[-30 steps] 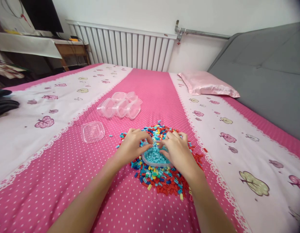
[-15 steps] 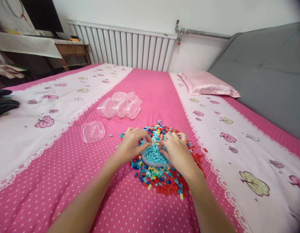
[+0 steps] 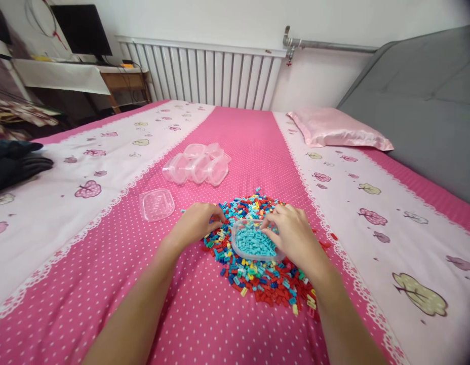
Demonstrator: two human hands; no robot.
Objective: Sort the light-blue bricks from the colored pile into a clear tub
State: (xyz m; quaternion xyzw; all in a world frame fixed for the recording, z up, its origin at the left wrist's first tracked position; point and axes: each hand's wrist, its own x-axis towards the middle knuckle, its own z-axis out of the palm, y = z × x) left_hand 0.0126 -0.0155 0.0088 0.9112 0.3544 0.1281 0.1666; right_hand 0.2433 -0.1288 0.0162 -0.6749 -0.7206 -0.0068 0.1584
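Observation:
A clear plastic container (image 3: 253, 257) holds many small light-blue building bricks (image 3: 255, 241). It sits in the middle of a loose pile of mixed bricks (image 3: 271, 289) in red, blue, yellow and green. My left hand (image 3: 201, 221) is at the pile's left side, apart from the container, with thumb and fingers drawn together at the bricks. Over the container's right part, my right hand (image 3: 294, 232) has its thumb and index finger pinched above the light-blue bricks. Whatever either pinch holds is too small to make out.
Several clear containers (image 3: 199, 165) stand grouped on the pink bedspread (image 3: 244, 132), with a clear lid (image 3: 157, 205) lying nearer. A pink pillow (image 3: 339, 129) lies by the grey headboard (image 3: 417, 96). Black gloves (image 3: 20, 162) rest at the left edge.
My left hand has moved left, from over the container to the loose pile. My right hand stays at the container's right side. The view has shifted a little to the left.

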